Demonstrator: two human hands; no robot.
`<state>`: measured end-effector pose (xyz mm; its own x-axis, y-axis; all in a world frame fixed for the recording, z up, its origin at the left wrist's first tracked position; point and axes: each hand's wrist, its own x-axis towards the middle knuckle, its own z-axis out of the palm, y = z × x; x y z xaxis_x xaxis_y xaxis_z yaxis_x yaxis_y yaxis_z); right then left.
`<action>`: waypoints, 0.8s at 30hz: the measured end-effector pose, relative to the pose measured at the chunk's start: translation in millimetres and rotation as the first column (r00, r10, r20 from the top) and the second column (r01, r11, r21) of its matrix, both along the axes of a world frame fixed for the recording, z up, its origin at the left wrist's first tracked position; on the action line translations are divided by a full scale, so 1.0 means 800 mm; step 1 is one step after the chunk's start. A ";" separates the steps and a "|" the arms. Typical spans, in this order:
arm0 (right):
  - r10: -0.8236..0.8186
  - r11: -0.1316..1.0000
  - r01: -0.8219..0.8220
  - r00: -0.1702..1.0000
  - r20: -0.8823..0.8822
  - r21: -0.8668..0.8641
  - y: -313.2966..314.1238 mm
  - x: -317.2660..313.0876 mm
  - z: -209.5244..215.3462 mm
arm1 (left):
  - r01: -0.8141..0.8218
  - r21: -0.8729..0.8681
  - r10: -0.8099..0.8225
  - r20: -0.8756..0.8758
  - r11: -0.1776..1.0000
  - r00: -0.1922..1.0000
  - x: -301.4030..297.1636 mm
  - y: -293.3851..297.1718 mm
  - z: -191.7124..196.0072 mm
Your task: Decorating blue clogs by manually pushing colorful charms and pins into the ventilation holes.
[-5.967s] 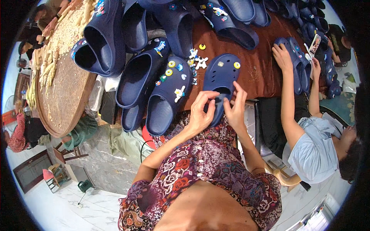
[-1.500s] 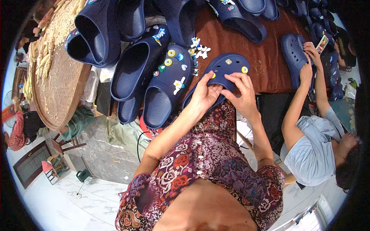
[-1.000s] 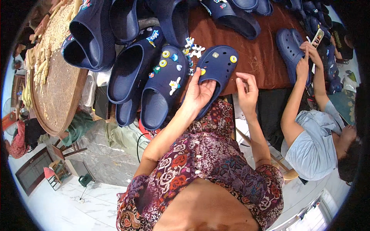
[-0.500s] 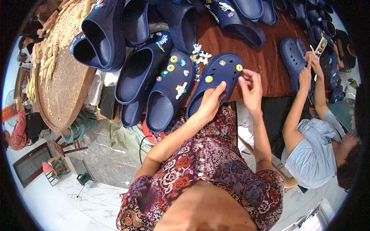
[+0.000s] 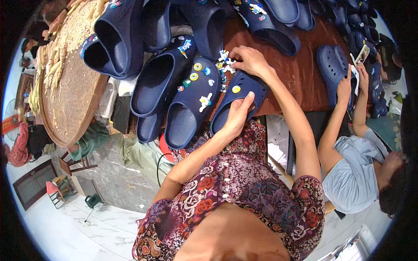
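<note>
Two hands, two stations, as seen from beside the table [image 5: 291, 76].

Left hand [image 5: 236, 117]: unchanged in position since half a second ago. Thumb on top, fingers in the opening, it clamps the upper of one navy clog [image 5: 249, 90]. Clog location: across the table's near edge, toe toward the far edge.

Right hand [image 5: 250, 61]: relocated. Half a second ago it was at the clog's right side, by a charm; now it is beyond the toe, fingers bent down into the loose charms [image 5: 224, 56]. From where I stand, I cannot tell whether the fingertips pinch one. Charm total in the heap: not countable.

Charms showing on the clog: three earlier, now one yellow charm [image 5: 236, 89]; the right hand and wrist cover the toe.

Adjacent, left: one decorated clog [image 5: 185, 98], near edge, bearing two yellow rings [image 5: 197, 67] and one white figure [image 5: 205, 102], among others.

Table's right end: one co-worker [image 5: 352, 174], two hands, one clog pair [image 5: 331, 65]. Those hands met earlier; now they are apart, one white strip [image 5: 355, 80] between them.
</note>
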<state>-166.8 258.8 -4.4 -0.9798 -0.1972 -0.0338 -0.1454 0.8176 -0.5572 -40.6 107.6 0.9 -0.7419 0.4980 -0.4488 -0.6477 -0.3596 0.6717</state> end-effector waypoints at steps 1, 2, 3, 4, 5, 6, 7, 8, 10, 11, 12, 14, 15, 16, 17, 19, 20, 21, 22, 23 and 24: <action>0.015 0.998 -0.015 1.000 -0.004 0.059 -0.004 -0.004 -0.004 | 0.008 0.001 -0.008 0.005 1.000 1.000 0.000 -0.001 0.001; 0.024 0.996 -0.025 1.000 0.009 0.081 -0.007 -0.008 -0.006 | -0.005 -0.006 0.005 -0.012 1.000 1.000 0.000 -0.002 0.001; 0.016 0.997 -0.017 1.000 0.013 0.082 -0.007 -0.010 -0.010 | -0.018 -0.011 0.017 -0.031 1.000 0.999 -0.001 -0.003 0.001; 0.043 0.994 -0.042 0.999 -0.012 0.097 -0.008 -0.012 -0.013 | 0.045 -0.005 -0.046 -0.025 0.999 0.999 -0.003 -0.007 -0.014; 0.072 0.991 -0.067 0.997 -0.036 0.112 -0.007 -0.013 -0.016 | 0.054 -0.004 -0.055 -0.021 0.999 0.998 -0.001 -0.007 -0.020; 0.063 0.993 -0.064 0.998 0.006 0.095 -0.006 -0.017 -0.017 | 0.039 0.010 -0.039 -0.040 0.999 0.998 -0.001 -0.006 -0.018; 0.059 0.994 -0.059 0.998 0.008 0.095 -0.004 -0.014 -0.019 | 0.024 0.025 -0.023 -0.059 0.999 0.998 -0.001 -0.006 -0.016; 0.059 0.995 -0.060 0.998 0.010 0.074 0.000 -0.012 -0.019 | 0.065 -0.006 -0.065 -0.049 0.998 0.997 -0.002 -0.008 -0.024; 0.062 0.997 -0.063 0.998 0.012 0.054 0.005 -0.006 -0.011 | 0.071 -0.004 -0.071 -0.054 0.997 0.996 -0.003 -0.008 -0.025; 0.026 1.000 -0.026 1.000 0.017 0.004 0.010 0.000 -0.006 | 0.077 -0.001 -0.077 -0.060 0.997 0.995 -0.002 -0.008 -0.026; -0.011 0.999 0.012 1.000 0.024 -0.043 0.016 0.007 0.003 | 0.080 0.000 -0.080 -0.059 0.997 0.995 -0.002 -0.006 -0.022; -0.056 0.993 0.056 0.998 0.004 -0.104 0.024 0.025 0.023 | 0.035 0.006 -0.035 -0.061 0.999 0.998 -0.002 -0.002 -0.014; -0.106 0.982 0.101 0.994 -0.017 -0.161 0.029 0.038 0.036 | 0.042 0.008 -0.042 -0.060 0.999 0.997 -0.001 -0.002 -0.013; -0.109 0.979 0.089 0.989 -0.102 -0.181 0.031 0.050 0.045 | 0.042 -0.010 -0.043 -0.066 0.999 0.997 -0.002 -0.006 -0.016; -0.107 0.979 0.088 0.989 -0.100 -0.184 0.032 0.065 0.051 | 0.043 -0.029 -0.045 -0.071 0.999 0.996 -0.002 -0.008 -0.018; -0.206 0.905 0.157 0.975 -0.084 -0.395 0.040 0.099 0.063 | 0.036 -0.006 -0.037 -0.052 0.999 0.998 -0.002 -0.005 -0.010; -0.203 0.905 0.155 0.976 -0.081 -0.397 0.042 0.115 0.064 | 0.017 0.013 -0.016 -0.034 1.000 0.999 -0.002 -0.005 -0.007; -0.241 0.838 0.251 0.967 0.084 -0.485 0.045 0.131 0.064 | 0.014 0.012 -0.014 -0.032 1.000 0.999 -0.001 -0.006 -0.005; -0.262 0.755 0.360 0.932 0.250 -0.548 0.050 0.146 0.062 | 0.010 -0.001 -0.010 -0.043 1.000 0.999 -0.001 -0.005 -0.005; -0.265 0.755 0.362 0.931 0.252 -0.547 0.052 0.159 0.056 | 0.004 -0.013 -0.005 -0.053 1.000 0.999 -0.001 -0.004 -0.004; -0.240 0.705 0.373 0.926 0.292 -0.603 0.053 0.172 0.046 | 0.006 -0.014 -0.007 -0.053 1.000 0.999 -0.001 -0.005 -0.003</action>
<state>-29.5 301.5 32.6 -0.9785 0.0740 -0.1923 0.2046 0.2394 -0.9491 -41.7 103.7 -1.5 -0.7618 0.4970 -0.4155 -0.6131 -0.3459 0.7102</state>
